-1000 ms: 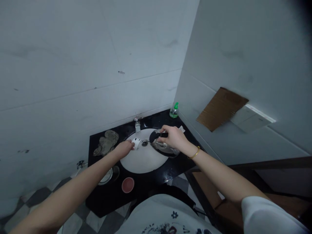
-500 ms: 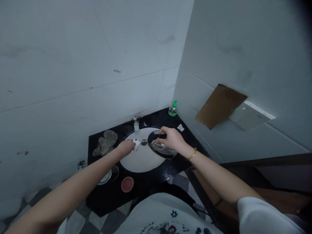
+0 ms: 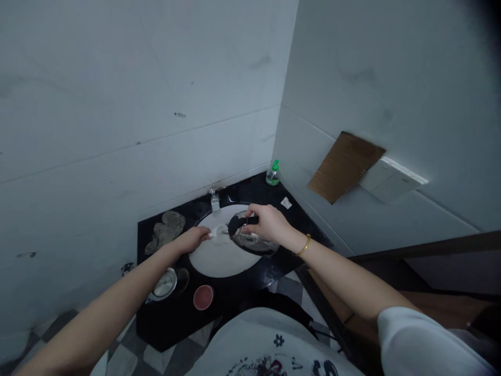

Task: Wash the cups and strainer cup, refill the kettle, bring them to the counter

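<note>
My right hand (image 3: 270, 222) is closed around the black handle of a shiny metal kettle (image 3: 256, 243), tilted over the white sink basin (image 3: 227, 263). Its spout points left, toward a small white cup (image 3: 221, 235) above the basin. My left hand (image 3: 194, 238) pinches this cup at its near left side, and the round opening seems to face the spout. Whether liquid is flowing is too small to tell. Behind the basin stands a metal tap (image 3: 215, 200).
On the black counter (image 3: 164, 324) are a grey cloth (image 3: 166, 230), a green pump bottle (image 3: 273, 175), a crumpled white scrap (image 3: 286, 202), a reddish bowl (image 3: 203, 297) and a round metal-topped container (image 3: 164, 283). Brown cardboard (image 3: 344, 167) hangs on the right wall.
The white cup has turned so its opening shows toward the spout, where a dark-spotted side showed before. The view has shifted slightly; the kettle stays tilted in my right hand.
</note>
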A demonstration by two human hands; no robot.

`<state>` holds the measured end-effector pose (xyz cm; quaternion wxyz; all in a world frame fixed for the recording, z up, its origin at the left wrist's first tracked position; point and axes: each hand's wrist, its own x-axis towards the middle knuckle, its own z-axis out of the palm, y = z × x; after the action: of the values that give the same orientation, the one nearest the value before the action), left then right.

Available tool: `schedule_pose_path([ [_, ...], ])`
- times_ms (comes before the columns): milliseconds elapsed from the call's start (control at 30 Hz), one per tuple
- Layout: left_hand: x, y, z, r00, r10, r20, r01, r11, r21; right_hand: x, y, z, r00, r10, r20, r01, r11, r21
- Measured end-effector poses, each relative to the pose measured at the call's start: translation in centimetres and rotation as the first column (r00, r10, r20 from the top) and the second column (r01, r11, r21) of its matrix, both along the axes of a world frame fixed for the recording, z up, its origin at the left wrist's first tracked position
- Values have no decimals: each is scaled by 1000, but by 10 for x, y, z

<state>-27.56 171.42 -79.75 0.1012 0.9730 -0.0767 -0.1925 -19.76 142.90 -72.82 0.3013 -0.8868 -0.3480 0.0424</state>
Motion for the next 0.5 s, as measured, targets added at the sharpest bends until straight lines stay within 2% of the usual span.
schedule_pose_path([
  [133,-4,-4,-7,1000,-20,11,20,1000,0,5,3,-1,999,-20,31,21,999,-36],
  [233,-5,-5,-5,999,-42,14,41,999,34,9,-1,-7,999,-34,18,35,998,-58],
  [400,6,-8,1,1000,-25,-14,27,985,172,15,-19,-29,996,-75,-58,73,997,-25],
  [500,14,-23,-7,1000,15,-12,-12,971,241,16,-32,-47,987,-110,-120,113,994,13],
])
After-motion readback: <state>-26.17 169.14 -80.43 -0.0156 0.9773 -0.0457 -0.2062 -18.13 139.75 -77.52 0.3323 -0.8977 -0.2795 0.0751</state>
